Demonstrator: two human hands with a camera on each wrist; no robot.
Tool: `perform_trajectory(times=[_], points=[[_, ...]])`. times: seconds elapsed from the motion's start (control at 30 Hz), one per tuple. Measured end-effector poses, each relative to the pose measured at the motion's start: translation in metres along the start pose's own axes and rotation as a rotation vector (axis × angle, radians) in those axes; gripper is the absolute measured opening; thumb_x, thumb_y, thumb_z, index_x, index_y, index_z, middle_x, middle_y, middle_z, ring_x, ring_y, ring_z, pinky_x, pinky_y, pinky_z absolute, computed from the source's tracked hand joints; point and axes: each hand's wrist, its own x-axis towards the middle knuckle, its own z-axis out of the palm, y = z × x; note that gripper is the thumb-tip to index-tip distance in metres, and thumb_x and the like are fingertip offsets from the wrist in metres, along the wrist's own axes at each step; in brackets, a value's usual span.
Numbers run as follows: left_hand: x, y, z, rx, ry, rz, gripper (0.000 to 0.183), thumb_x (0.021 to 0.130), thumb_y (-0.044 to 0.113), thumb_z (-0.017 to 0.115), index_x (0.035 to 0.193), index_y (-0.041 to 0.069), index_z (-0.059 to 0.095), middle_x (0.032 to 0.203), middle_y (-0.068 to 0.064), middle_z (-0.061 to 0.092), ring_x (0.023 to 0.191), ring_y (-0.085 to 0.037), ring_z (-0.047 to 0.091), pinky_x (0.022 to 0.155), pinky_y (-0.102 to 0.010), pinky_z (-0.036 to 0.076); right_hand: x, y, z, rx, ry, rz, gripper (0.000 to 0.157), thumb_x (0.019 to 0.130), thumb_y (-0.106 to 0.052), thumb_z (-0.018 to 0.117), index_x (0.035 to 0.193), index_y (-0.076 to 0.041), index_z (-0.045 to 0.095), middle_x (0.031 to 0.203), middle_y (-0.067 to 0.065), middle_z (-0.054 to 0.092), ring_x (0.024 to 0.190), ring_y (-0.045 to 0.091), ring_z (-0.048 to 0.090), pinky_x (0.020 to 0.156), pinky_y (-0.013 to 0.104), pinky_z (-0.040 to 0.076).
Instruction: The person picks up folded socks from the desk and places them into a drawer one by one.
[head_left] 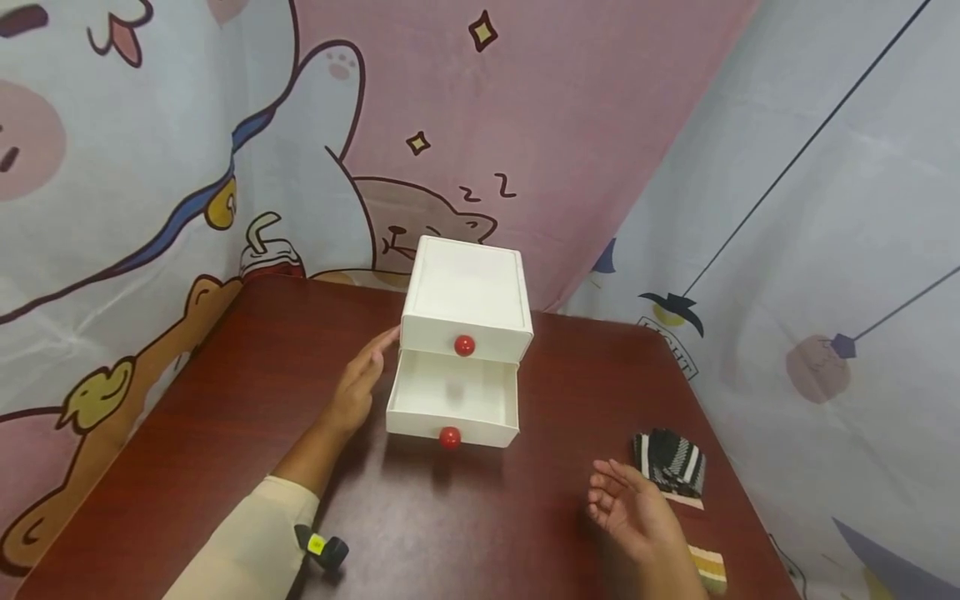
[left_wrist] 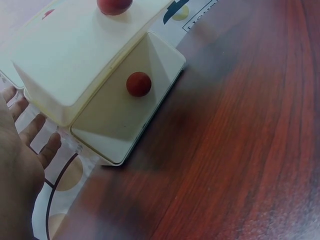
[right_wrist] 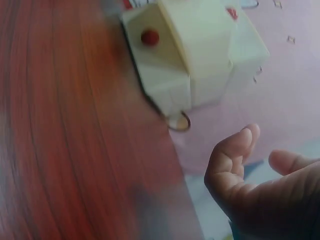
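A small white drawer unit [head_left: 468,283] stands mid-table, its lower drawer [head_left: 453,392] pulled out and its upper drawer [head_left: 427,335] closed. Each front carries a round red knob [head_left: 449,437]. Nothing lies in the visible part of the lower drawer. My left hand [head_left: 356,388] is at the unit's left side, fingers extended, fingertips right at its wall; the left wrist view shows the same hand [left_wrist: 27,145] beside the casing. Over the table's right side, my right hand [head_left: 633,510] holds nothing, its fingers loosely bent near a folded black-and-white knit item [head_left: 670,461].
A second striped knit piece [head_left: 708,568], yellow and white, lies partly behind the right forearm. The dark red wooden table [head_left: 555,508] ends at printed cloth hangings [head_left: 525,125] at the back and sides. A black wrist strap device [head_left: 330,550] sits on the left sleeve.
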Motion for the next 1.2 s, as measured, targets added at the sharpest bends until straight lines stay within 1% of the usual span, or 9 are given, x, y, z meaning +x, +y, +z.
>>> perform_trajectory(times=[0.1,0.2,0.57,0.8,0.87,0.93,1.03,1.1,1.2], points=[[0.000,0.000,0.000,-0.001,-0.003,-0.008,0.050,0.119,0.011,0.027,0.160,-0.008,0.047,0.167,-0.032,0.045,0.159,-0.045,0.035,0.126,-0.012,0.025,-0.006,-0.003,-0.011,-0.018,0.173,-0.016,0.038,0.119,-0.032,0.039,0.105,-0.024,0.074,0.092,-0.008,0.069,0.082,0.009,0.064,0.079,0.026,0.055],[0.000,0.000,0.000,0.001,-0.005,-0.010,0.050,0.119,0.011,0.027,0.160,-0.007,0.047,0.168,-0.032,0.045,0.160,-0.045,0.035,0.127,-0.012,0.025,-0.011,-0.009,-0.022,-0.029,0.271,-0.039,0.034,0.119,-0.030,0.041,0.104,-0.024,0.072,0.096,-0.008,0.065,0.085,0.009,0.062,0.080,0.026,0.054],[0.000,0.001,0.000,0.008,-0.003,-0.005,0.049,0.119,0.010,0.027,0.160,-0.008,0.047,0.167,-0.032,0.045,0.159,-0.046,0.035,0.126,-0.012,0.025,-0.033,-0.031,-0.065,-0.044,0.317,-0.031,0.033,0.119,-0.031,0.044,0.099,-0.029,0.070,0.093,-0.012,0.066,0.086,0.006,0.063,0.078,0.022,0.056],[0.000,0.001,0.000,0.003,0.000,-0.003,0.049,0.119,0.010,0.028,0.160,-0.008,0.047,0.167,-0.033,0.045,0.159,-0.045,0.036,0.126,-0.012,0.026,-0.041,-0.042,-0.080,-0.175,0.509,-0.015,0.031,0.118,-0.030,0.047,0.095,-0.034,0.067,0.086,-0.016,0.066,0.081,0.002,0.065,0.077,0.022,0.060],[0.000,0.001,0.001,0.003,0.001,0.001,0.049,0.118,0.009,0.028,0.159,-0.008,0.048,0.167,-0.033,0.045,0.158,-0.044,0.036,0.126,-0.012,0.026,-0.042,-0.039,-0.082,-0.251,0.593,-0.062,0.026,0.117,-0.030,0.049,0.100,-0.029,0.069,0.083,-0.019,0.067,0.076,0.002,0.066,0.073,0.022,0.061],[0.001,0.001,0.001,0.006,0.001,0.009,0.049,0.118,0.009,0.028,0.159,-0.009,0.048,0.166,-0.033,0.046,0.158,-0.044,0.036,0.127,-0.013,0.026,-0.041,-0.036,-0.083,-0.350,0.695,-0.115,0.020,0.116,-0.028,0.051,0.117,-0.017,0.067,0.079,-0.019,0.066,0.072,0.003,0.065,0.068,0.025,0.060],[0.000,0.000,0.000,0.009,0.001,0.009,0.049,0.118,0.009,0.028,0.159,-0.008,0.049,0.166,-0.032,0.046,0.158,-0.045,0.036,0.127,-0.012,0.026,-0.038,-0.032,-0.083,-0.469,0.858,-0.150,0.038,0.113,-0.027,0.055,0.139,0.001,0.056,0.078,-0.017,0.065,0.070,0.005,0.063,0.062,0.029,0.059],[0.000,0.000,0.000,0.014,0.000,0.007,0.049,0.118,0.009,0.028,0.159,-0.007,0.049,0.167,-0.032,0.046,0.158,-0.045,0.037,0.126,-0.012,0.026,-0.036,-0.029,-0.084,-0.497,0.938,-0.154,0.045,0.111,-0.027,0.058,0.143,0.005,0.054,0.081,-0.013,0.064,0.071,0.008,0.062,0.060,0.030,0.057],[0.000,-0.001,0.000,0.019,0.001,0.007,0.049,0.118,0.010,0.028,0.160,-0.006,0.049,0.167,-0.031,0.046,0.159,-0.044,0.037,0.127,-0.012,0.026,-0.033,-0.025,-0.086,-0.541,1.024,-0.138,0.049,0.109,-0.030,0.061,0.143,0.005,0.056,0.102,0.005,0.068,0.090,0.020,0.062,0.064,0.032,0.052]])
